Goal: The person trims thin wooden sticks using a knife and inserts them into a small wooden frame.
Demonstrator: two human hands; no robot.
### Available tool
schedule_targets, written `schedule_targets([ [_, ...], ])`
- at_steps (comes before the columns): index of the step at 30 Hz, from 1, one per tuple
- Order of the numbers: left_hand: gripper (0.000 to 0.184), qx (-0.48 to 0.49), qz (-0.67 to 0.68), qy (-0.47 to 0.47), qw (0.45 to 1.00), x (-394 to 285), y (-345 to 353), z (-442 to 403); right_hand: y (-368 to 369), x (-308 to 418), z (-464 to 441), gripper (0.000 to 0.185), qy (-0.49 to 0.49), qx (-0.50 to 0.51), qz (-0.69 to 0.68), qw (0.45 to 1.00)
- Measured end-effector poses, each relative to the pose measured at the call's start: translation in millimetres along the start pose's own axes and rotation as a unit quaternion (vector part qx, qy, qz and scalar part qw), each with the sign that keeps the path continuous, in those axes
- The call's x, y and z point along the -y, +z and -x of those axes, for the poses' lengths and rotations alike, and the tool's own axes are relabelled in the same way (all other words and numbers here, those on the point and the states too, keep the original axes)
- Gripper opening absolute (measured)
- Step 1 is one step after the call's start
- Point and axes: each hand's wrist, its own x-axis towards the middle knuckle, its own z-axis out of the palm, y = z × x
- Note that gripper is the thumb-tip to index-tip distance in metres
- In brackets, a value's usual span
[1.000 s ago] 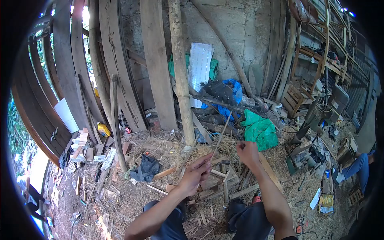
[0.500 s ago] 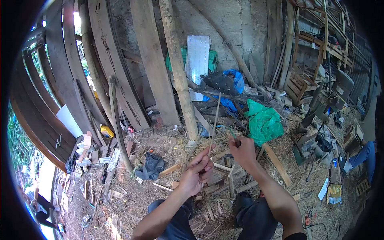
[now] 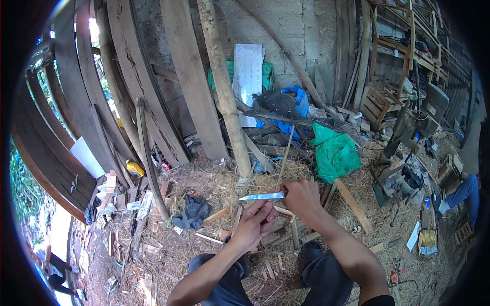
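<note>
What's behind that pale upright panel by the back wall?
Behind the pale panel, a green object, perhaps a case, shows on both sides, with the grey wall beyond. The panel covers the green object's middle; what's there can't be seen.

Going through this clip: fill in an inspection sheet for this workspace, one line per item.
Surface: ground strewn with straw-like litter and wood scraps.
Job's things: thin stick, tilted; knife, blade pointing image-left near the stick's lower end, contact unclear.
Clutter: dark plastic bag, green bag, yellow bottle, loose board.
Hands: left hand pinches the stick; right hand grips the knife, handle hidden.
Cables: dark cord-like line on the ground, lower right; cannot tell if a cable.
Surroundings: leaning planks, block wall; another person's leg at the right edge.
</note>
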Motion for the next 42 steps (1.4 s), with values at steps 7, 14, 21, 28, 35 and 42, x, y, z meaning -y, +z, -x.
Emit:
schedule_targets([
  [7, 0.028, -0.035, -0.027, 0.003, 0.999, -4, 13, 0, 0, -10, -4, 0.021, 0.01, -0.026, 0.054, 0.998],
  [14, 0.037, -0.041, -0.022, 0.005, 0.999, 1, 5, -4, -2, -30, -12, 0.024, 0.076, -0.003, 0.073, 0.994],
  [21, 0.041, -0.038, -0.084, -0.029, 0.995, 8, 2, 10, -10, -83, -20, 0.029, 0.246, -0.054, 0.104, 0.962],
  [28, 0.043, -0.041, -0.018, -0.035, 0.998, -8, -3, 7, -5, -88, -14, 0.025, 0.285, -0.073, 0.016, 0.956],
  [35, 0.04, -0.027, 0.061, -0.047, 0.997, -8, 6, 3, 7, -7, 5, 0.01, -0.085, 0.019, -0.021, 0.996],
  [42, 0.039, -0.033, 0.019, -0.043, 0.998, 4, 1, -1, 16, -10, -1, 0.014, -0.012, 0.0, 0.02, 1.0],
])
